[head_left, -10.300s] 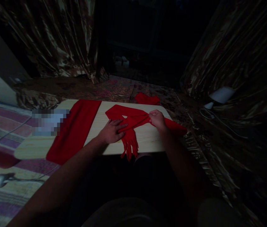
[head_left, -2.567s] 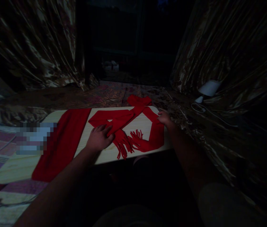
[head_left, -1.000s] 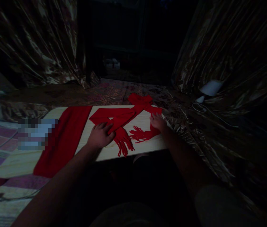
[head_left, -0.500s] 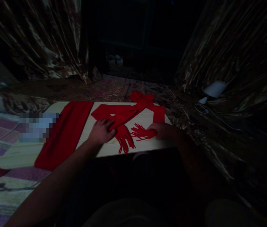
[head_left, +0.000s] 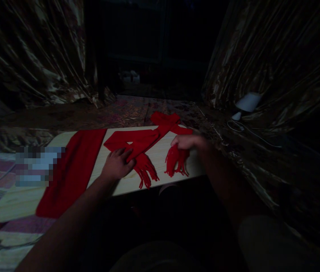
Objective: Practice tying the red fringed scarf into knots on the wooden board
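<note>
A red fringed scarf (head_left: 144,139) lies in a folded, crossed shape on a pale wooden board (head_left: 115,185). My left hand (head_left: 118,164) rests flat on the scarf's left part, fingers stretched out, just above one fringed end. Toward the board's right side, my right hand (head_left: 187,142) is closed around the scarf near its other fringed end, and the tassels hang below the fingers. Part of the scarf behind my right hand is hidden. A wide, flat piece of red cloth (head_left: 73,170) is spread across the board to the left.
A blurred-out pale item (head_left: 39,166) sits at the board's left. Beyond the right end stands a small white lamp (head_left: 247,102) with a white cable (head_left: 262,139). Patterned curtains (head_left: 55,56) hang behind, and striped fabric (head_left: 5,173) shows at left.
My right hand has lifted and moved away from me with the fringed scarf end, whose tassels now hang toward me. My left hand stays on the scarf. The view has shifted slightly.
</note>
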`<state>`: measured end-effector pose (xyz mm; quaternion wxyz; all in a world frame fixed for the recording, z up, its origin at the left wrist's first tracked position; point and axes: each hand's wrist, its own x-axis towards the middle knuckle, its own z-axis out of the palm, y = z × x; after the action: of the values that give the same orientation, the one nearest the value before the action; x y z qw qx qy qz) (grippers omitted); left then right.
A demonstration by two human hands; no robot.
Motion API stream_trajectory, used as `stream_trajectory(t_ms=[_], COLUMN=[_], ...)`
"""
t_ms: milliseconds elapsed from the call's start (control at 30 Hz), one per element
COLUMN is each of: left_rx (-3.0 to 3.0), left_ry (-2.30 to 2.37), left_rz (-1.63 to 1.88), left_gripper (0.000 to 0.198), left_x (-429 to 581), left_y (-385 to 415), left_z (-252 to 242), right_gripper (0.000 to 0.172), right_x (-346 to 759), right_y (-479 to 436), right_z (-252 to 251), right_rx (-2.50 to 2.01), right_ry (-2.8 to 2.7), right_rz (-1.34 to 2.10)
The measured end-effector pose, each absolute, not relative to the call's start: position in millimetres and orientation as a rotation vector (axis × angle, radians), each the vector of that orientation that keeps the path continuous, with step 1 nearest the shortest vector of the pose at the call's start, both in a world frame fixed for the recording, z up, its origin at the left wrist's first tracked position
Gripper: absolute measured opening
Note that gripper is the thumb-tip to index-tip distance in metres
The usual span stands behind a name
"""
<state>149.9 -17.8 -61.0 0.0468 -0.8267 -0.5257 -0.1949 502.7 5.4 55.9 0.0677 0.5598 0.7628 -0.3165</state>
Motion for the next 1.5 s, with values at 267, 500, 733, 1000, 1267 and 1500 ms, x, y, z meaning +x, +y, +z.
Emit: stream_trajectory(t_ms=[267,500,733,1000,1267,1500], left_rx=[-2.504,-2.508,-2.497,-2.496,-2.494,-2.498], left_ry=[-1.606,-1.607,-1.594,-1.585,-1.584,-1.609], left_rz=[-0.563,-0.579,-0.569,-0.578,-0.557,-0.576], left_gripper=[0.061,0.063,0.063,0.064,0.063,0.063], left_x=[150.0,149.1,149.4,148.9,148.9,149.4], left_y=[-17.6,-16.2,-15.7,-17.0,-16.5,-17.3], left_z=[-61.7,-65.0,-65.1,-63.6,-63.1,-63.1], right_gripper=[0.041,0.029,0.016,0.006,0.048,0.058], right_x=[492.2,518.3,525.4,537.6,533.5,504.4], right_y=[24.0,15.1,-12.3,-4.1,-3.3,-30.3], right_z=[8.1,2.4,-6.7,-1.6,-10.7,-60.1], right_rx=[2.093,2.285,2.259,2.398,2.444,2.321], right_ry=[2.600,2.653,2.467,2.358,2.412,2.416], right_rz=[-0.697,-1.011,-0.982,-0.357,0.038,0.181])
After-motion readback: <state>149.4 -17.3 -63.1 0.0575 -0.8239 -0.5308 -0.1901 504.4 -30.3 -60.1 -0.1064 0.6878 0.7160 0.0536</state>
